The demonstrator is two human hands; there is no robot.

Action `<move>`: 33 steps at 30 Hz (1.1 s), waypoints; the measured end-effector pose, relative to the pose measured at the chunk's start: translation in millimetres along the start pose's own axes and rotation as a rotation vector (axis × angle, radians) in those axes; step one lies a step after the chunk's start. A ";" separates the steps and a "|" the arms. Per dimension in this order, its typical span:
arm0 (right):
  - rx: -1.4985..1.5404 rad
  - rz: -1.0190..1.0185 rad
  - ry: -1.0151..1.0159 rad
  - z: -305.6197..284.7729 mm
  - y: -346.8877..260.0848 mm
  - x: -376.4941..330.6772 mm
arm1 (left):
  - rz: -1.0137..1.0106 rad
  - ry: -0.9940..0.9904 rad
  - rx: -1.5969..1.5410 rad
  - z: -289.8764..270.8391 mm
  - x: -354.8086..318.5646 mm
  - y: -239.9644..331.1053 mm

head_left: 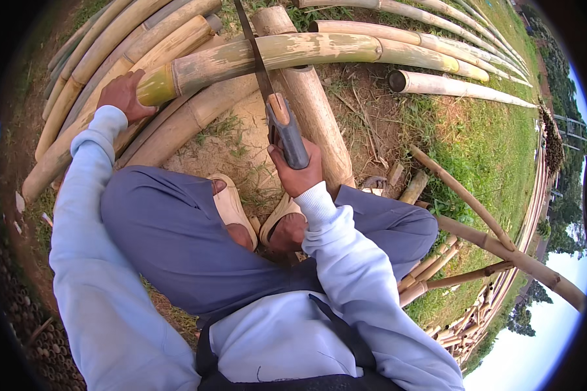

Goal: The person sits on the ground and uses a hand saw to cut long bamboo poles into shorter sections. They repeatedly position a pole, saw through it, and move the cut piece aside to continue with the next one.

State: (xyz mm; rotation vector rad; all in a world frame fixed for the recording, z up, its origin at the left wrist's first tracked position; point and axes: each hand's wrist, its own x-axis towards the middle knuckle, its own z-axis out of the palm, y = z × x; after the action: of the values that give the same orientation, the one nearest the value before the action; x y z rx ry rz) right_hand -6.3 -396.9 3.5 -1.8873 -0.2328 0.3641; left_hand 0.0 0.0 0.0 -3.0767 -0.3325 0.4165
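Fingers (292, 171) of the right hand (298, 173) wrap tight round the saw (287, 133) handle, grey with a tan end. Blade runs up toward 12 o'clock and meets the pole (267, 55) from above; whether it has cut in, cannot tell.

Left hand (122, 96) at 10 o'clock from the saw, fingers curled over the pole's cut end, pressing it down. Grip closed, thumb hidden.

Pole: green-tan bamboo, lying across frame from 9 to 3 o'clock, resting on a thicker log (313, 111) that runs away under it. More poles (104, 45) stacked at 11 o'clock, others (463, 88) at 2 o'clock on grass (489, 150).

Person squats, both feet in tan sandals (231, 208) on bare soil at 6 o'clock from the blade.

Handling, judged: pole looks long, stiff, hollow, likely moderate in weight but awkward by length. Skin appears smooth and waxy, so likely to roll or slip on the log. Best held near the cut, close to a node, pressing down as the left hand does. Cut edges may splinter.
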 end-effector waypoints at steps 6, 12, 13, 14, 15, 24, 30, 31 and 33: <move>0.071 0.151 0.034 -34.1 -31.7 -114.6 | 0.012 0.061 -0.039 1.9 -5.0 -3.8; -0.058 0.067 0.047 -56.0 -26.2 -155.3 | 0.014 0.072 -0.072 -3.0 -8.9 6.4; 0.030 0.059 0.053 -43.6 -23.0 -120.9 | 0.006 0.078 -0.069 -3.5 -7.2 6.3; -0.004 0.027 0.063 -29.3 -7.5 -84.6 | 0.019 0.080 -0.072 -1.7 -4.8 7.9; 0.048 0.062 0.072 -14.9 -7.1 -42.4 | 0.030 0.085 -0.069 -1.9 -4.8 9.6; 0.046 -0.012 0.039 8.6 -2.8 9.4 | 0.016 0.116 -0.006 0.1 -9.4 5.5; 0.078 0.000 0.041 4.2 11.1 13.3 | -0.021 0.109 -0.069 -10.0 -9.9 14.5; 0.069 -0.013 0.041 1.1 7.4 15.2 | -0.039 0.081 -0.077 -16.4 -7.1 15.8; 0.030 -0.006 0.060 -3.6 -7.6 0.0 | -0.026 0.079 -0.092 -17.3 -7.9 15.4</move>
State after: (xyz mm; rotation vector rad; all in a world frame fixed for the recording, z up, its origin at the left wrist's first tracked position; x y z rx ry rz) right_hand -4.9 -397.5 11.8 -1.8651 -0.1923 0.3050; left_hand 0.3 -16.6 18.1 -3.1634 -0.4006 0.2859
